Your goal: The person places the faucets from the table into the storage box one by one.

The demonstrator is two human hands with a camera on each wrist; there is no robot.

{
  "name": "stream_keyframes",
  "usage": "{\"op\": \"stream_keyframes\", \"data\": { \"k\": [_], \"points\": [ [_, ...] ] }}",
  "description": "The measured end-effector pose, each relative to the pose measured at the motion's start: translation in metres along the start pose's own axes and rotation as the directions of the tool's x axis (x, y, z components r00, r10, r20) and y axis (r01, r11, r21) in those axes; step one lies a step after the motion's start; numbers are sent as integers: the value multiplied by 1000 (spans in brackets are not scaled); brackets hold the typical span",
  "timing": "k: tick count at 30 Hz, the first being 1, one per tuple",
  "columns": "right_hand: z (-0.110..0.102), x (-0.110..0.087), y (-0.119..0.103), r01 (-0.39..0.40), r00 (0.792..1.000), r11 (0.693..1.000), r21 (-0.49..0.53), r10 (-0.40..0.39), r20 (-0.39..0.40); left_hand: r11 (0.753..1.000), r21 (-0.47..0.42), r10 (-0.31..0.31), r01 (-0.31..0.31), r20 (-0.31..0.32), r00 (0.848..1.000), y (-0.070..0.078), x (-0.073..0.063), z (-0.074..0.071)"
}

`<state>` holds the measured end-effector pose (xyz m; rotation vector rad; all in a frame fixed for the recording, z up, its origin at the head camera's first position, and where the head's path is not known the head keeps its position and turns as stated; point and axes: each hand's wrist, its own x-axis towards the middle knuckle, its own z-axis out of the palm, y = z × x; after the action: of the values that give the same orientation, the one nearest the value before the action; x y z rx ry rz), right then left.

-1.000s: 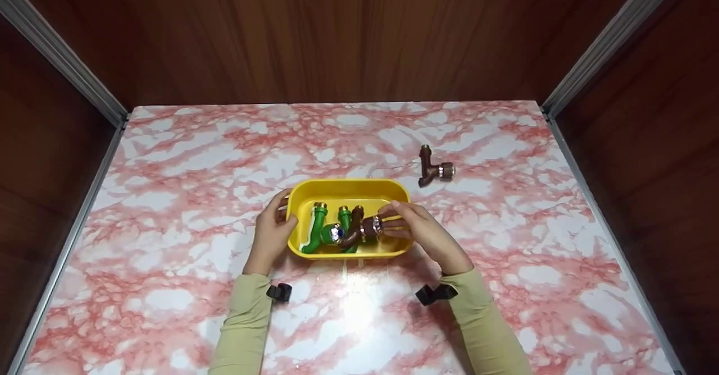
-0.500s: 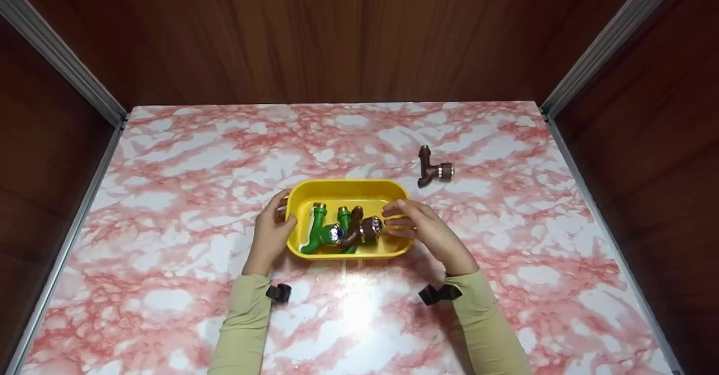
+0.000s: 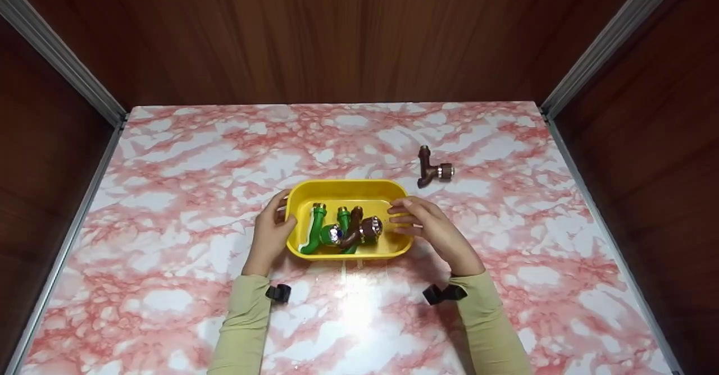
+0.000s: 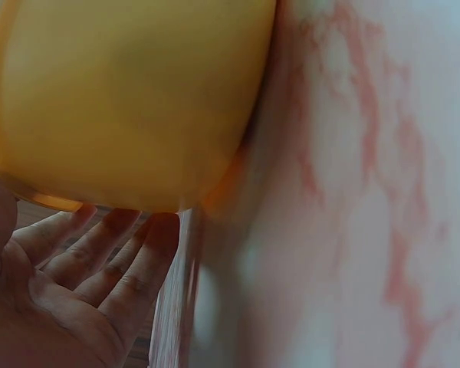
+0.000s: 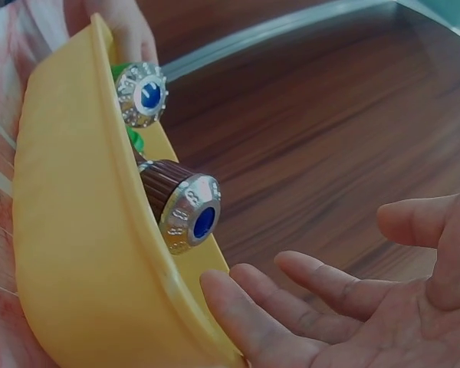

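Note:
A yellow plastic tub (image 3: 348,186) stands mid-table in the head view. My left hand (image 3: 273,230) grips its left end, thumb at the rim and fingers along the outer wall, which the left wrist view shows too. Inside lie two green taps, the left one (image 3: 315,233) and another (image 3: 344,215) partly hidden beneath a brown tap (image 3: 353,233). Over the tub's right rim, my right hand (image 3: 429,226) spreads its fingers and holds nothing. The right wrist view shows the brown tap's ribbed knob (image 5: 188,203), with a blue centre, apart from those fingers.
Another brown tap (image 3: 427,172) lies on the pink-and-white marbled table (image 3: 185,161), behind the tub to the right. Dark wood panels (image 3: 337,38) with metal corner strips enclose the table at the back and sides.
My right hand has let go of the brown tap's knob and drawn back rightward to the tub's rim. The brown tap rests in the tub. My left hand stays put.

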<state>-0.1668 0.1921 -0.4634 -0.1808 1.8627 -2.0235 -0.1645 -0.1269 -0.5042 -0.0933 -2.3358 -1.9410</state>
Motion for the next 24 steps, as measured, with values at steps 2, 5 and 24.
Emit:
{"op": "stream_keyframes", "data": {
  "k": [2,5,24],
  "points": [
    [-1,-1,-1,1,1000,1000,2,-1,-5,1000,1,2,-2,1,1000,0,0,0],
    [-3,-1,-2,-1,1000,1000,-5,1,-13,1000,5,3,-3,2,1000,-1,0,0],
    [-21,-9,-8,28,998,999,38,-26,-55,1000,-26,-9,9,-1,1000,-1,1,1]
  ]
}}
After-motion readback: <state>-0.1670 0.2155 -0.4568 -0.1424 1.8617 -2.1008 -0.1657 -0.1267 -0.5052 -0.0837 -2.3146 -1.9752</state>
